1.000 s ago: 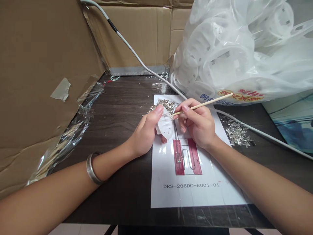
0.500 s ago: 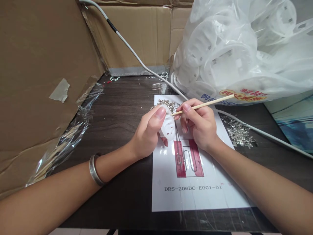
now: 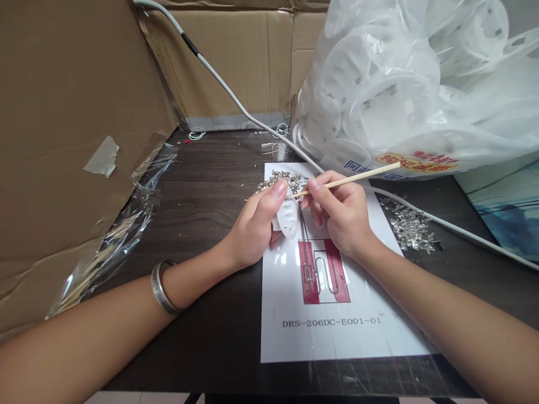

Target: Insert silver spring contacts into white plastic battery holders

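My left hand [image 3: 256,224] grips a white round plastic part [image 3: 288,219] with small slots, its thumb pressed on the upper edge. The part is tilted nearly edge-on to me. A thin wooden stick [image 3: 357,177] is pinched between the fingers of my right hand [image 3: 340,210]. Its tip reaches the upper part of the plastic piece, close to my left thumb; exactly what it touches is too small to make out. Just behind the plastic part lies a pile of small shiny metal pieces [image 3: 283,179], partly hidden by my left hand.
Under my hands lies a printed sheet [image 3: 320,342] with a red diagram. A clear bag [image 3: 387,106] of white plastic parts stands at the back right. More metal pieces [image 3: 412,227] lie right of the sheet. A white cable [image 3: 236,98] crosses the table; cardboard [image 3: 76,112] walls the left.
My left hand has turned the plastic part so it shows narrower, more edge-on. Both hands and the stick have shifted slightly left.
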Motion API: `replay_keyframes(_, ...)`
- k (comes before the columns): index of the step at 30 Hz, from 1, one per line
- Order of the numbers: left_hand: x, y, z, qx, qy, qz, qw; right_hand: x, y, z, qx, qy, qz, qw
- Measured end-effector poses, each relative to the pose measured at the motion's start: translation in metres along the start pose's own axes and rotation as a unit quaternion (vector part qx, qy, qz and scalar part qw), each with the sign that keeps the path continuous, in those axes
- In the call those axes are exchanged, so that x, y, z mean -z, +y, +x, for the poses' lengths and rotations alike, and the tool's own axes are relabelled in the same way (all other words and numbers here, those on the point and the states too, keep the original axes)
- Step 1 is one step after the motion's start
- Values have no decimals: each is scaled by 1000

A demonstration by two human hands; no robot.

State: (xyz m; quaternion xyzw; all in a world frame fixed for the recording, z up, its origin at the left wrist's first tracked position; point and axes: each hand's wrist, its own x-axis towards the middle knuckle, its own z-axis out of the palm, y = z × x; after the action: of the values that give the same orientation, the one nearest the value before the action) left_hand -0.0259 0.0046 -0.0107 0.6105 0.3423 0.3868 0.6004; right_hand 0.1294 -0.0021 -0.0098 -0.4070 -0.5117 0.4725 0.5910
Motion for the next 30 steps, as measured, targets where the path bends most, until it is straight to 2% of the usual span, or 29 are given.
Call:
replay_keyframes(18, 0, -3, -2, -9, 20, 1, 1000, 1, 3, 1, -20, -6, 16, 1000)
replay_keyframes(25, -1, 1, -3, 3, 21, 1, 1000, 0, 2, 0, 2, -43, 21, 999)
replay_keyframes(30, -4, 4, -2, 10, 29, 17, 999, 0, 4, 1, 20, -13, 32, 999)
